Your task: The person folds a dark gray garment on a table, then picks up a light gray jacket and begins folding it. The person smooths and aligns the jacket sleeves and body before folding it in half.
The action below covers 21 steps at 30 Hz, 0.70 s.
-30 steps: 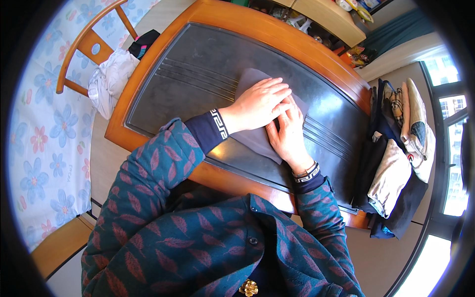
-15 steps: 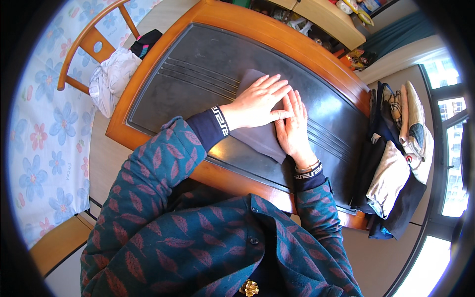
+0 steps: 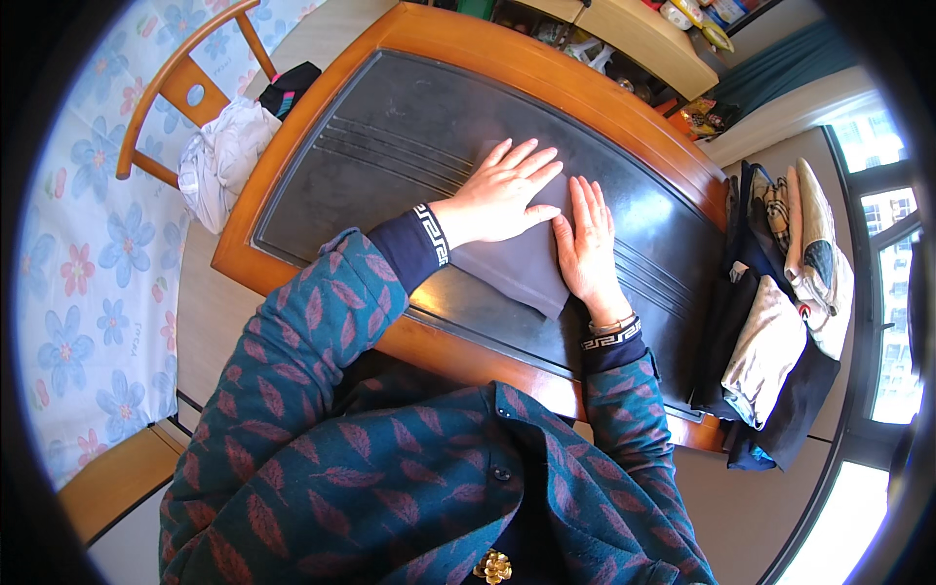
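Observation:
A folded dark grey cloth [image 3: 519, 270] lies flat on the black inset top of a wooden table [image 3: 390, 97]. Across its upper part rests my left hand [image 3: 502, 190], palm down with the fingers spread. My right hand [image 3: 588, 244] lies beside the cloth's right edge, its fingers stretched out over the tabletop and the thumb toward the cloth. Neither hand grips anything. The far end of the cloth is partly hidden under my left hand.
Folded clothes in dark and beige [image 3: 770, 341] are piled at the table's right end. A wooden chair [image 3: 175, 83] with a crumpled white garment [image 3: 222, 161] stands at the far left. Past the far edge is a light wood cabinet [image 3: 648, 44]; windows [image 3: 892, 312] are at right.
My hands have moved apart: the right one has slid a little to the right off the cloth, and the left one has shifted slightly left with its fingers spread wider.

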### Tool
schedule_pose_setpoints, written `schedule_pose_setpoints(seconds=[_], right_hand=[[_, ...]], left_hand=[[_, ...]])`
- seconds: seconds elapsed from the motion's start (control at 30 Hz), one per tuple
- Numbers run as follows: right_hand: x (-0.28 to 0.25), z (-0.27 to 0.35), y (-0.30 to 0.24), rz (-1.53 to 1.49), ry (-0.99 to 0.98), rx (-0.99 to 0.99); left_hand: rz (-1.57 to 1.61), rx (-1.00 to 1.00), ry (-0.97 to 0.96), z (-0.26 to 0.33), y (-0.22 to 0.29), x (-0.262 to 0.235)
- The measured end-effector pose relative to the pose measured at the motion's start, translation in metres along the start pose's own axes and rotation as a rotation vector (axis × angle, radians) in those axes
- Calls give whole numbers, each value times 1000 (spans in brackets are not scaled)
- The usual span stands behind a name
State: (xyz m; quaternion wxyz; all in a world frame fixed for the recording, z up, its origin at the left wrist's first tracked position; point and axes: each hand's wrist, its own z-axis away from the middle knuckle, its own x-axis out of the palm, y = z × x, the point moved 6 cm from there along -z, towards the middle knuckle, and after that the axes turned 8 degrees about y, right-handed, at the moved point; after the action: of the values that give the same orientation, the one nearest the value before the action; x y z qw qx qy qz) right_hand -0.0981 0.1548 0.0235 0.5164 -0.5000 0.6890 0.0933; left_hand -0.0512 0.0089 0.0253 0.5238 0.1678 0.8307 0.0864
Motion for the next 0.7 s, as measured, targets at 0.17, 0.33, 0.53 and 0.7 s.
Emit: schedule_pose_setpoints(seconds=[0.17, 0.33, 0.53, 0.7], right_hand=[[-4, 1, 2, 35, 53, -17], [-7, 0, 7, 14, 89, -6], [-20, -3, -11, 2, 178, -78], [-4, 5, -36, 8, 16, -146]], left_hand=[[4, -55, -4, 1, -6, 1], [15, -66, 8, 0, -10, 0], [25, -79, 23, -1, -15, 0], [17, -79, 28, -1, -16, 2]])
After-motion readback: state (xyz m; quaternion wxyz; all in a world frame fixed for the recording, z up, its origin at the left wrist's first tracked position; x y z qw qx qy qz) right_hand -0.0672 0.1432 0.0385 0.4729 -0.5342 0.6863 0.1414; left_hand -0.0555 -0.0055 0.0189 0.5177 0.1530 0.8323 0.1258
